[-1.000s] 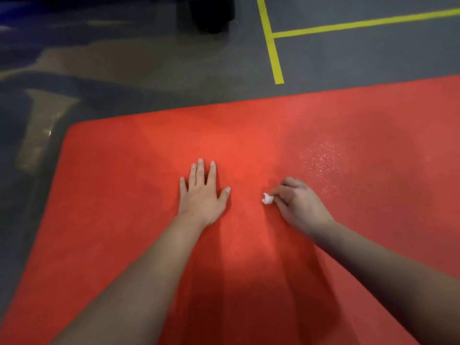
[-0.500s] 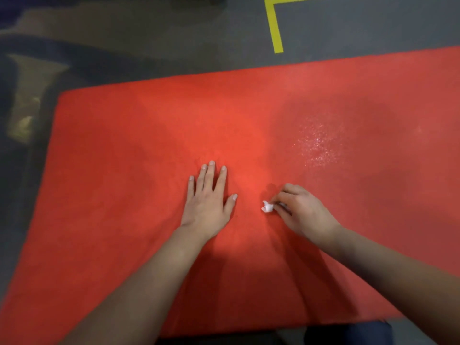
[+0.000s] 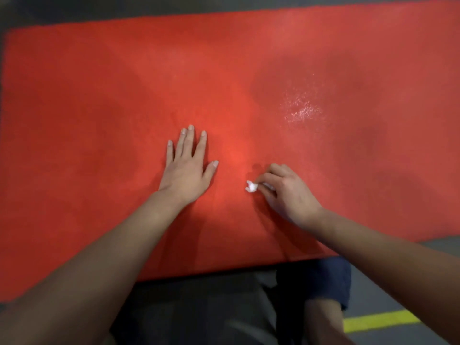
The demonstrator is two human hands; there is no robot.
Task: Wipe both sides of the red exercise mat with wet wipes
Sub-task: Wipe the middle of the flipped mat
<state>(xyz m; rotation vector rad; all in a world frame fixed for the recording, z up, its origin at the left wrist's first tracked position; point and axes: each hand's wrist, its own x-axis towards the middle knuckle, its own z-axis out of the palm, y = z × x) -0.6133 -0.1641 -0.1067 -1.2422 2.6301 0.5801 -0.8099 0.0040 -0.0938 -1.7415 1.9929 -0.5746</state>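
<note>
Mat point(image 3: 124, 83): left hand point(image 3: 185, 169) flat; right hand point(image 3: 286, 192) pinching, apparently, wipe point(image 3: 251, 186).

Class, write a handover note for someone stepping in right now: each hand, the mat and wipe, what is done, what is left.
Left hand: flat, fingers straight, pressing on the mat.
Right hand: pinches a small wadded wipe against the mat, beside the left hand.
Mat: flat on the floor, one side up.
Done: one wet patch glistens beyond the right hand.
Left: likely the rest of this side, then the underside.
</note>
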